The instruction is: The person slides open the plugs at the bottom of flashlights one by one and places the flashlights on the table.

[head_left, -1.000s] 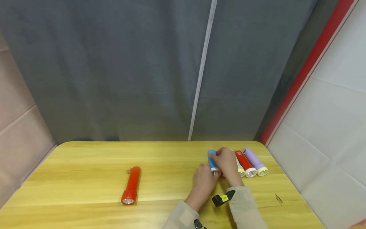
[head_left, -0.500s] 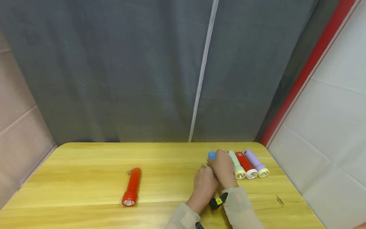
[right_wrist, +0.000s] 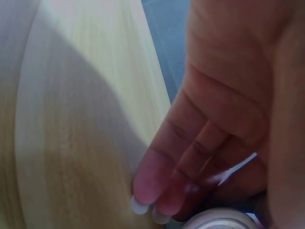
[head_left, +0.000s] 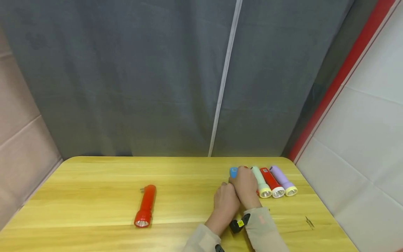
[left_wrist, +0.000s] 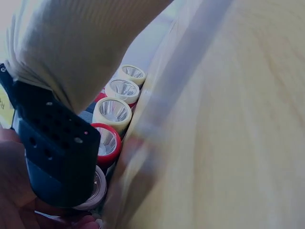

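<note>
The blue flashlight [head_left: 233,172] lies at the left end of a row, mostly covered by my right hand [head_left: 245,185]. That hand bends over its body and grips it. In the right wrist view the right fingertips [right_wrist: 150,195] reach down beside the pale lamp rim. My left hand [head_left: 226,199] is close against the right hand, at the lamp end; its fingers are hidden in the head view. The left wrist view shows the blue flashlight's pale lamp head [left_wrist: 97,191] beside a red-rimmed flashlight [left_wrist: 109,148].
To the right lie a mint flashlight [head_left: 259,179], a red flashlight with a white rim [head_left: 270,179] and a purple flashlight [head_left: 281,177]. Farther left is another red flashlight [head_left: 146,204]. Dark marks [head_left: 310,222] show on the wooden table [head_left: 94,196], with a grey curtain [head_left: 126,87] behind.
The right hand has shifted slightly left and towards me, covering most of the blue flashlight. More of the mint flashlight shows now. The left hand stays beside it, nearly still.
</note>
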